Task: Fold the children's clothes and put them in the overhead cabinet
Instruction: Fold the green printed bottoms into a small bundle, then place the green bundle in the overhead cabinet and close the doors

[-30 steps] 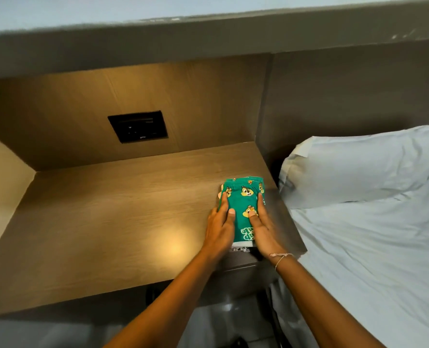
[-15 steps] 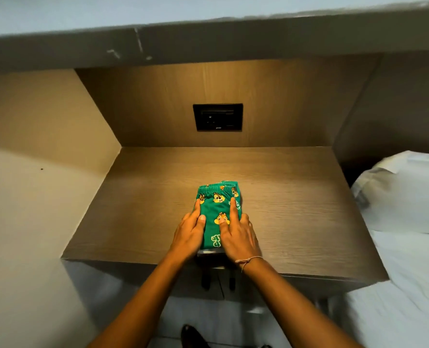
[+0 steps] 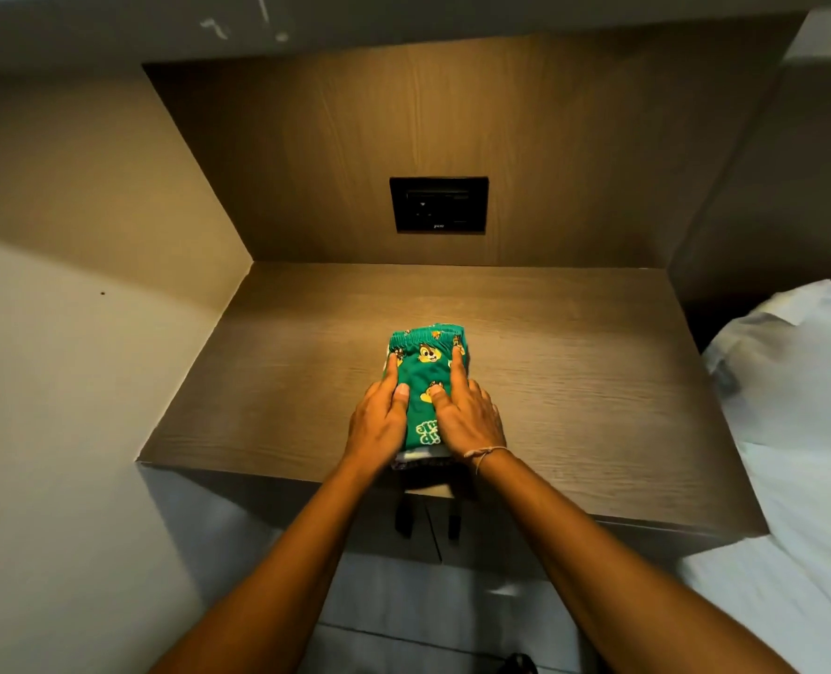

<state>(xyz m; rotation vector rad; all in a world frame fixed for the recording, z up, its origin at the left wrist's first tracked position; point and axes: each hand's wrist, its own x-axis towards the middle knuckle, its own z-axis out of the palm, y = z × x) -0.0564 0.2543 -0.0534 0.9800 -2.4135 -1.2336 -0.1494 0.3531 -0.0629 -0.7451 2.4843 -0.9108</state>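
Observation:
A small folded green garment point(image 3: 423, 369) with cartoon chipmunk prints lies on the wooden shelf top point(image 3: 574, 372), near its front edge. My left hand point(image 3: 379, 415) rests flat along the garment's left side, fingers straight, thumb on the cloth. My right hand point(image 3: 464, 413) presses on its right side, index finger stretched forward over the print. A thin cord bracelet circles my right wrist. A pale layer of cloth peeks out under the garment's near end.
A black socket panel point(image 3: 439, 204) sits in the wooden back wall. A grey ledge point(image 3: 209, 21) overhangs the niche. A beige wall point(image 3: 63, 381) closes the left side. A bed with a white pillow point(image 3: 792, 362) lies to the right.
The garment and both hands moved from the shelf's right edge toward its middle as the view swung left. In the last half second my fingers spread further along the garment's sides.

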